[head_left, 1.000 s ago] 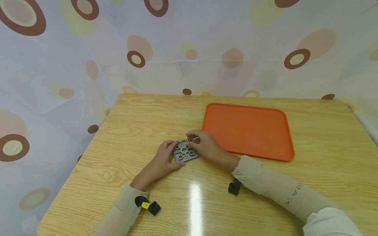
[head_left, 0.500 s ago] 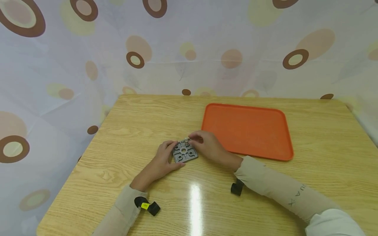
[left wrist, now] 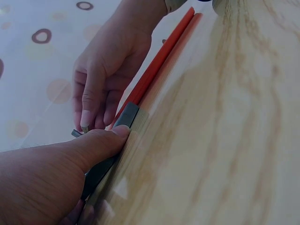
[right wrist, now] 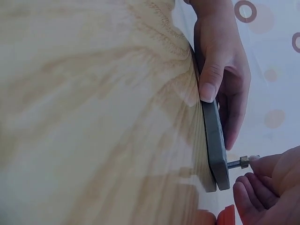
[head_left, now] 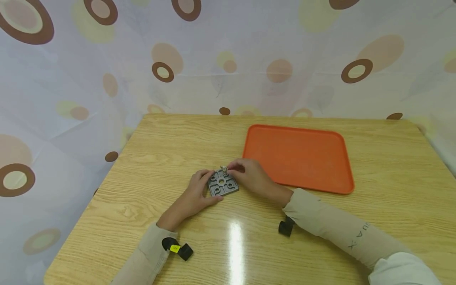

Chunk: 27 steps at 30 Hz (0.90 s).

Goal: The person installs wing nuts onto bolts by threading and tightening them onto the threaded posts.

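A grey square plate (head_left: 221,183) with round holes and slots lies on the wooden table. My left hand (head_left: 194,194) grips it from the left, thumb on the near edge and fingers on the far left side. A threaded metal bolt (right wrist: 233,164) sticks up from the plate's far corner, with a nut (right wrist: 244,162) high on it. My right hand (head_left: 253,176) pinches the nut between thumb and fingertips, just above that corner. In the left wrist view, the left thumb presses the dark edge of the plate (left wrist: 126,115), and the nut is mostly hidden behind the fingers.
An orange tray (head_left: 303,158) lies behind and to the right of the hands, close to the right wrist. The wooden table (head_left: 171,146) runs back to a patterned curtain (head_left: 249,59). Black wrist cameras hang at both sleeves.
My right hand has shifted slightly to the right, and its fingers have turned, so the nut and bolt at the plate's corner show more. The left hand and plate have hardly moved.
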{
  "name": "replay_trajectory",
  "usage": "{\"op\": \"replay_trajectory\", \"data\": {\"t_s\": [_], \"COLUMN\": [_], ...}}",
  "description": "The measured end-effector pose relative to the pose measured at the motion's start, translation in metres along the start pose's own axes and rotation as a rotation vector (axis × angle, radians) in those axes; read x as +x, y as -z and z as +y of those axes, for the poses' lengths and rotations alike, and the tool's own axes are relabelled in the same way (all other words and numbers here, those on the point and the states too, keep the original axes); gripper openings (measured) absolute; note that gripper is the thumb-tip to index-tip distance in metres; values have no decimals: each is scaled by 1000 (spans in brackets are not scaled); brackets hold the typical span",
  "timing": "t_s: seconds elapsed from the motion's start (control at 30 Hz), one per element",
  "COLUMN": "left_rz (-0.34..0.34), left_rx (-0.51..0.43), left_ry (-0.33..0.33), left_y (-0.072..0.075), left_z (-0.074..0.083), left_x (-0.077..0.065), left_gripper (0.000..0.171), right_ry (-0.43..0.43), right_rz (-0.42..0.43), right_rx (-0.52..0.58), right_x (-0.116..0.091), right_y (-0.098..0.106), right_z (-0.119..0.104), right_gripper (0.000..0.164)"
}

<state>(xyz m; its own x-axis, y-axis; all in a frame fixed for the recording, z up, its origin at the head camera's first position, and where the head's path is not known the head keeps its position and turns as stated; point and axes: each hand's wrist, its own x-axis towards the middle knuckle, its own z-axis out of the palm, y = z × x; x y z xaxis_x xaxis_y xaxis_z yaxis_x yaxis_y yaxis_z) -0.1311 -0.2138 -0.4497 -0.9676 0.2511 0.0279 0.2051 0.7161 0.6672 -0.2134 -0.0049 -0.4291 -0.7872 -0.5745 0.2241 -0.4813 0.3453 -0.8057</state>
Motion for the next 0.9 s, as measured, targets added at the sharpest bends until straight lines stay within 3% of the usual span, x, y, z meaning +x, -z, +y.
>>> {"op": "replay_trajectory", "data": {"t_s": [0.4, 0.9], "left_rz": [14, 11], "left_rx": [4, 1], "left_ry": [-31, -29], "left_y": [-1, 1], "left_z": [-1, 0], "left_x": [0, 0], "left_gripper": [86, 85], "right_ry": [-26, -39], "right_rz": [-37, -22], "right_rx": [36, 25], "right_x": [3, 1], "right_y": [-5, -3], "right_z": [-3, -4], "right_gripper": [37, 32]}}
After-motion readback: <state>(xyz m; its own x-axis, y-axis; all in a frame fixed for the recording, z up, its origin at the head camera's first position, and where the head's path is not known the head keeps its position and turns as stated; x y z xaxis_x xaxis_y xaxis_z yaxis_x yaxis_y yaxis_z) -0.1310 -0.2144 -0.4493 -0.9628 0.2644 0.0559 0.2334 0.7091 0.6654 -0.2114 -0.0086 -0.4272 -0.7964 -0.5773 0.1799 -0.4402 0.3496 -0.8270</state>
